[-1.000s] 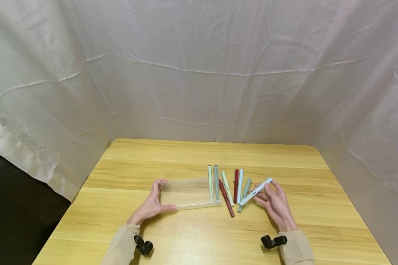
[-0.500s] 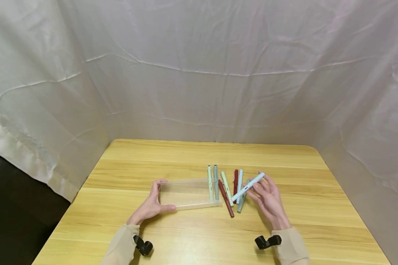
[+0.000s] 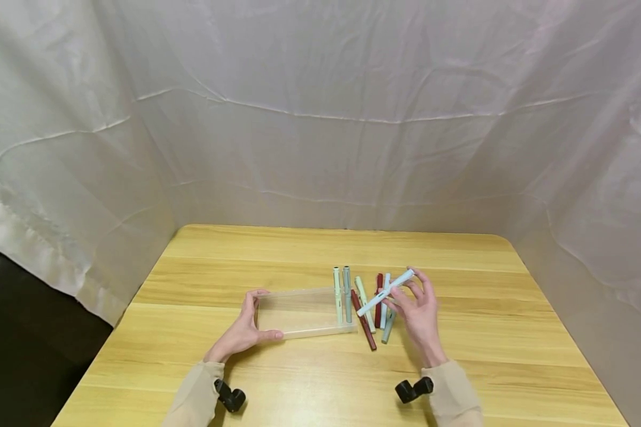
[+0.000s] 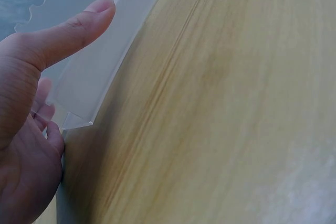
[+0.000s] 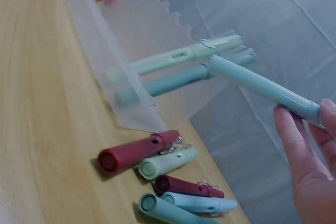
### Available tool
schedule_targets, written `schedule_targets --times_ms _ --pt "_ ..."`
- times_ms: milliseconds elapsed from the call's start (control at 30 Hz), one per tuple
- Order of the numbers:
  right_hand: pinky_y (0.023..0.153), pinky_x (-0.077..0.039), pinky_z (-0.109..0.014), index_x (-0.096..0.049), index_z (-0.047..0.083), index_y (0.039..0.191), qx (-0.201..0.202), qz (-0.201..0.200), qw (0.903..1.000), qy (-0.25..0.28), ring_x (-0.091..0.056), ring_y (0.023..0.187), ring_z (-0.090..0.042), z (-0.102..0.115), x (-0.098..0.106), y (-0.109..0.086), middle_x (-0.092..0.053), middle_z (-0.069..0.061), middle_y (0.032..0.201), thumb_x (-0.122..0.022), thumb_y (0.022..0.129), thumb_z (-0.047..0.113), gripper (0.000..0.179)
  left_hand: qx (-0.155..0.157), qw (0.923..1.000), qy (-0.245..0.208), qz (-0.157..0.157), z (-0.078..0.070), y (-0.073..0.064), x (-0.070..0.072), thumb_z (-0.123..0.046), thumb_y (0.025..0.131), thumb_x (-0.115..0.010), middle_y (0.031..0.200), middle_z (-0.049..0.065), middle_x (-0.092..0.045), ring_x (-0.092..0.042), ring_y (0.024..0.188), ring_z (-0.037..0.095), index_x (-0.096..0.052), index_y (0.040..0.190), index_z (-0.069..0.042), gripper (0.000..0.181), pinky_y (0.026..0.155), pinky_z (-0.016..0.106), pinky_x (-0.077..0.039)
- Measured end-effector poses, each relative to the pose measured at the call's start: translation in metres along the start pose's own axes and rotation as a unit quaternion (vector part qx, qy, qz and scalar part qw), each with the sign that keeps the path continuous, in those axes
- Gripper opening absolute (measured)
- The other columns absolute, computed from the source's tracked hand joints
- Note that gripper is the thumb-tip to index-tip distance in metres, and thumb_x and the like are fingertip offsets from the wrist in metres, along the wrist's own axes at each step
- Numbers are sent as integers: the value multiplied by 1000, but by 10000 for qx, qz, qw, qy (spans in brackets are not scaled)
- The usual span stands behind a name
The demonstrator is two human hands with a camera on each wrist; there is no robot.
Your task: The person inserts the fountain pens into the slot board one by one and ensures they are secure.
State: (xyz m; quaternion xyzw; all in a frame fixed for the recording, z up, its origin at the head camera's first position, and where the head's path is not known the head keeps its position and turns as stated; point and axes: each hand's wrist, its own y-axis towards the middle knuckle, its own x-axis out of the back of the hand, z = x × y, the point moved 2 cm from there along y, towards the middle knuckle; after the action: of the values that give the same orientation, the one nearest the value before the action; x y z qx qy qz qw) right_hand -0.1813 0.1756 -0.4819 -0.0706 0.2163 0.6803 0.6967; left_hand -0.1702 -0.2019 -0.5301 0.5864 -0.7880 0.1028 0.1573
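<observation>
My left hand [image 3: 246, 332] grips the left end of a clear plastic pen tray [image 3: 320, 330], thumb on its near wall. The right wrist view shows the tray's scalloped edge. Across the tray's right end lie a light green pen [image 3: 338, 305] and a grey-teal pen [image 3: 348, 302], side by side. My right hand [image 3: 421, 314] pinches a light blue pen [image 5: 262, 87] by one end, its other end slanting down to the left. Beneath it lie a dark red pen [image 3: 368, 337], a pale green pen [image 5: 168, 162] and another dark red pen [image 5: 186, 187].
Another light blue pen [image 5: 202, 203] and a grey-teal pen [image 3: 387, 332] lie at the right of the loose group on the wooden table [image 3: 310, 379]. Pale curtains [image 3: 320, 166] stand behind the table and along its sides. A black surface [image 3: 27, 338] shows at left.
My right hand has moved left with the light blue pen, from beside the loose pens to above them, closer to the tray. The left hand and the tray stay nearly in place.
</observation>
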Motion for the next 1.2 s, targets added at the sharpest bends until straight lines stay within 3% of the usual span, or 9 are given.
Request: schedule_targets --times_ms 233,567,833,967,1200 --pt "80 -63 -36 -39 8 144 418 -151 9971 -621 -77 84 -13 -4 -20 2 -66 -2 106 -63 90 -13 62 68 10000 71 -3 0 0 0 -20 73 -90 158 26 -17 -2 154 49 -22 144 -4 100 125 66 -3" --pt "74 -65 -40 -42 0 141 880 146 9880 -1262 -72 80 -11 -12 -44 3 -65 -7 100 -67 88 -12 60 148 9999 -22 52 2 -1 0 -19 74 -90 160 25 -13 3 154 49 -22 145 -6 98 124 68 0" --pt "65 -63 -25 -46 2 139 1249 346 9612 -2436 -69 87 -1 -14 -60 1 -65 -29 107 -70 89 -7 57 135 9999 -9 52 2 0 0 -19 75 -89 160 26 -13 3 154 50 -22 145 -7 98 124 69 0" --pt "65 -65 -31 -48 4 138 1404 470 9518 -2686 -70 86 -5 -17 -66 1 -66 -27 107 -71 88 -5 56 97 9999 1 32 2 0 0 -19 74 -90 159 26 -14 2 154 50 -22 144 -6 98 124 68 -1" --pt "68 -63 -21 -50 4 138 1480 600 9381 -3072 -73 86 -23 -19 -75 -1 -69 -19 105 -76 87 2 57 71 10000 -32 29 1 0 0 -19 74 -90 159 25 -15 2 154 50 -23 144 -6 98 124 69 -1"
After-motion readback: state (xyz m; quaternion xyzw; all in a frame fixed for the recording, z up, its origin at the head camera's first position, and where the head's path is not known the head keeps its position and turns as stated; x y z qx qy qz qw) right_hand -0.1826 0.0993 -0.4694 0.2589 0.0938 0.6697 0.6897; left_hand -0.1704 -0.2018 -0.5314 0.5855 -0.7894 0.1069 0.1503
